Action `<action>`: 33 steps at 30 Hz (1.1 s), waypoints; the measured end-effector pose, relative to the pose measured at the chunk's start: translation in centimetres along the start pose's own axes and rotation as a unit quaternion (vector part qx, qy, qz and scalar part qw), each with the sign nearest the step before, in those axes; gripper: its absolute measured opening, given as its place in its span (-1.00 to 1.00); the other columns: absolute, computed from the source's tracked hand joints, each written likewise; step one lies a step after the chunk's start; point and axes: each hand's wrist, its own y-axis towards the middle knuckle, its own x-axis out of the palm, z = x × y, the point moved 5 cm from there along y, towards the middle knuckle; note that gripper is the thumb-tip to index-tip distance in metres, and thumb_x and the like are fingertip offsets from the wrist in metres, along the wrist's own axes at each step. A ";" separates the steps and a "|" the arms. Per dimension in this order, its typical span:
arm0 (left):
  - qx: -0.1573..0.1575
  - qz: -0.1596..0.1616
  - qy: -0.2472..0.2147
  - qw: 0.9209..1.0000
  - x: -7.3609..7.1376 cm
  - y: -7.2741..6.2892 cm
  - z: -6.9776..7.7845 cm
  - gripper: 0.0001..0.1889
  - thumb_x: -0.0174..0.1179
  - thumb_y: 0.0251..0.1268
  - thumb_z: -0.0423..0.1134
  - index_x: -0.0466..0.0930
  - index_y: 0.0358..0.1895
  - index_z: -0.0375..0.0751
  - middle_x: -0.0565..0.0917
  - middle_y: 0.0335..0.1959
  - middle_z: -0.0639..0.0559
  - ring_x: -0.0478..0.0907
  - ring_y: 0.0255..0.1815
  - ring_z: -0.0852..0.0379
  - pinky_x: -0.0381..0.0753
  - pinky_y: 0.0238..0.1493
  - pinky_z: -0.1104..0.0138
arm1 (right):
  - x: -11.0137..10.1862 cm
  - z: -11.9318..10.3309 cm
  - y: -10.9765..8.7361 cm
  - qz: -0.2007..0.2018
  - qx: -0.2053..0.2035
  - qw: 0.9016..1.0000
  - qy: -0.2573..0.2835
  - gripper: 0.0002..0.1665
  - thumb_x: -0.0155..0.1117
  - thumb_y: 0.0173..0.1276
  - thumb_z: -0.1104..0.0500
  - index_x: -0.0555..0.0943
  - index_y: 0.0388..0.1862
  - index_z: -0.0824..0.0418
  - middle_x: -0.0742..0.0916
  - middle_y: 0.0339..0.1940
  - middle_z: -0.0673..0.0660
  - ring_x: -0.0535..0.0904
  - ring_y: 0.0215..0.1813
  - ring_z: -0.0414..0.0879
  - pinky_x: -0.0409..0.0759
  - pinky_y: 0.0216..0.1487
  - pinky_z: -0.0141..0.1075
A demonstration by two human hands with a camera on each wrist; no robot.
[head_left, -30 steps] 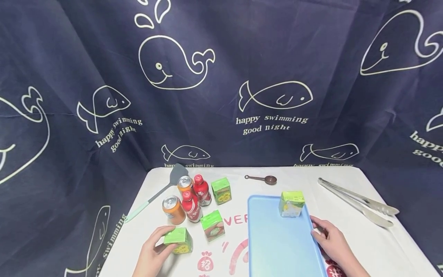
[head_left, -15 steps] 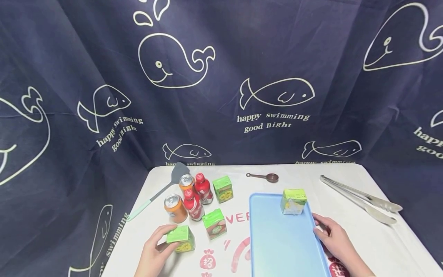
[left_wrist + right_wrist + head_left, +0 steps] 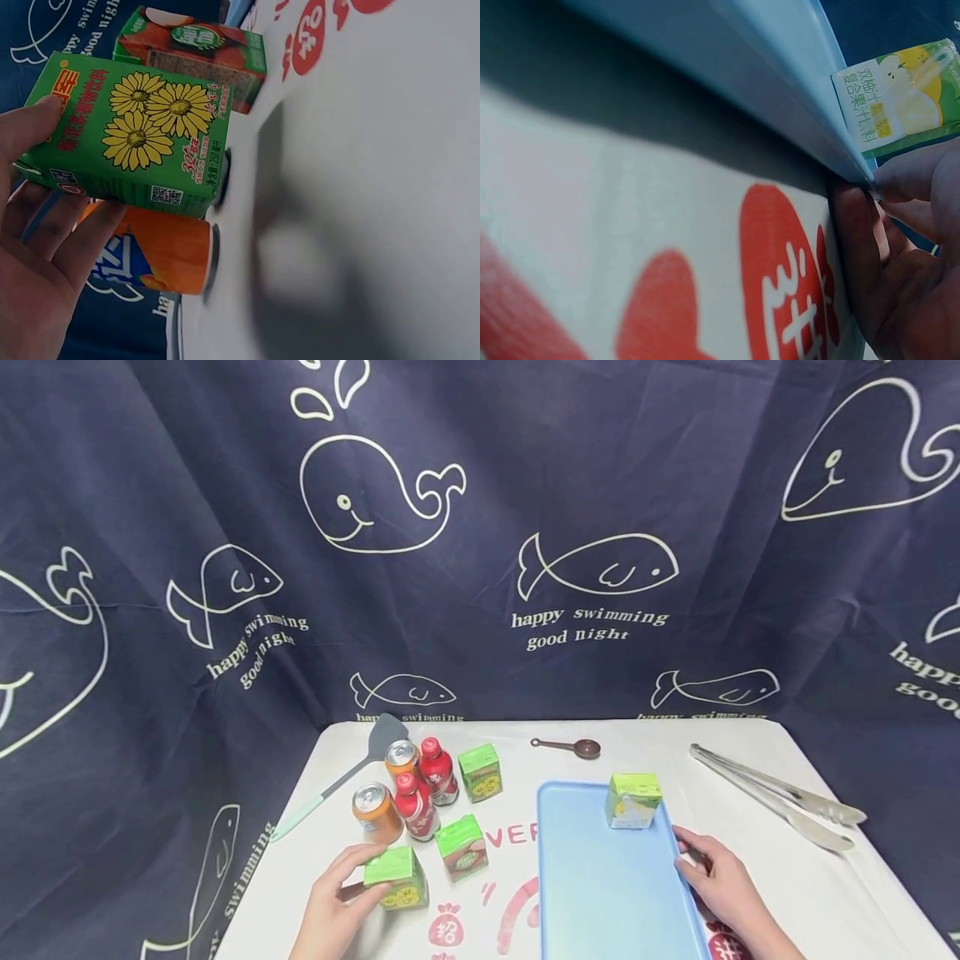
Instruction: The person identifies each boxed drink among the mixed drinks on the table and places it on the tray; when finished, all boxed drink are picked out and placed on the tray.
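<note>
My left hand [image 3: 333,897] grips a green drink carton [image 3: 142,135] printed with yellow chrysanthemums, thumb on its front face and fingers on the opposite side. In the left wrist view an orange soda can [image 3: 169,251] and a carton with a brown-red print [image 3: 199,56] stand behind it. On the other side, my right hand [image 3: 720,877] pinches the right edge of a light blue tray [image 3: 607,877], the thumb above the rim and a finger beneath. A yellow-green juice carton [image 3: 633,802] stands upright at the tray's far right corner, close to that hand.
Two red-capped bottles [image 3: 415,810], a second can [image 3: 401,758] and another chrysanthemum carton [image 3: 481,773] cluster at the left. Behind them lies a spatula [image 3: 352,770]. A brown measuring spoon [image 3: 577,747] is at the back, metal tongs [image 3: 780,797] at the right. A dark curtain [image 3: 480,635] surrounds the table.
The carton in my left hand has shifted slightly to the right, towards the brown-red one. My right hand and the tray have kept their places; the head view swayed a little.
</note>
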 end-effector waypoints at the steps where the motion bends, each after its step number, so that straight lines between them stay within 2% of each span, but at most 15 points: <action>1: 0.008 0.002 0.000 1.000 0.0 0.0 0.2 -0.49 0.53 0.13 -0.42 0.68 0.20 -0.13 0.68 0.15 -0.12 0.59 0.17 0.24 0.80 -0.12 0.18 | 0.0 0.0 0.0 -0.002 0.000 1.000 0.001 -0.35 0.36 0.40 0.29 0.48 0.43 0.45 0.67 -0.05 0.23 0.38 -0.44 -0.16 0.38 -0.46 -0.33; 6: 0.023 0.004 -0.011 1.000 0.4 0.2 1.2 -0.46 0.55 0.09 -0.44 0.69 0.19 -0.08 0.70 0.13 -0.11 0.62 0.16 0.20 0.81 -0.17 0.17 | -0.1 0.0 -0.1 -0.006 0.005 1.000 0.002 -0.35 0.36 0.39 0.29 0.48 0.42 0.45 0.67 -0.05 0.23 0.38 -0.43 -0.15 0.39 -0.45 -0.33; 10: 0.018 -0.007 -0.023 1.000 0.7 0.5 1.9 -0.48 0.55 0.12 -0.41 0.70 0.19 -0.06 0.70 0.15 -0.05 0.62 0.17 0.17 0.81 -0.17 0.16 | -0.3 0.0 0.0 -0.003 0.005 1.000 -0.001 -0.36 0.36 0.39 0.29 0.49 0.42 0.45 0.67 -0.07 0.21 0.38 -0.43 -0.16 0.37 -0.45 -0.33; 15: 0.016 -0.016 -0.030 0.999 1.0 0.9 2.5 -0.50 0.54 0.15 -0.37 0.70 0.19 -0.01 0.68 0.17 -0.10 0.62 0.18 0.18 0.81 -0.17 0.15 | -0.1 -0.2 0.0 0.002 -0.004 1.000 0.005 -0.37 0.36 0.39 0.30 0.50 0.41 0.45 0.67 -0.08 0.20 0.39 -0.44 -0.18 0.38 -0.45 -0.33; 22: 0.042 -0.028 -0.036 0.998 1.4 1.2 3.4 -0.47 0.54 0.13 -0.40 0.70 0.20 -0.04 0.69 0.16 -0.07 0.60 0.19 0.19 0.81 -0.20 0.15 | 0.6 -0.2 -0.1 -0.006 0.009 1.000 0.016 -0.36 0.36 0.39 0.30 0.49 0.42 0.44 0.67 -0.07 0.18 0.40 -0.43 -0.18 0.42 -0.45 -0.35; 27: 0.047 -0.041 -0.046 0.997 2.8 1.8 4.0 -0.48 0.55 0.14 -0.37 0.71 0.20 -0.01 0.69 0.16 -0.03 0.60 0.16 0.16 0.81 -0.23 0.18 | 0.2 -0.1 -0.2 0.000 0.007 1.000 0.014 -0.37 0.36 0.39 0.31 0.50 0.41 0.45 0.67 -0.05 0.20 0.39 -0.45 -0.18 0.41 -0.47 -0.35; 33: 0.069 -0.053 -0.056 0.995 4.3 2.8 5.2 -0.52 0.55 0.16 -0.33 0.71 0.19 -0.09 0.69 0.14 0.01 0.63 0.13 0.12 0.81 -0.25 0.20 | 0.1 0.0 -0.1 0.001 0.004 1.000 0.012 -0.37 0.37 0.38 0.31 0.49 0.41 0.46 0.67 -0.06 0.19 0.38 -0.46 -0.18 0.41 -0.50 -0.35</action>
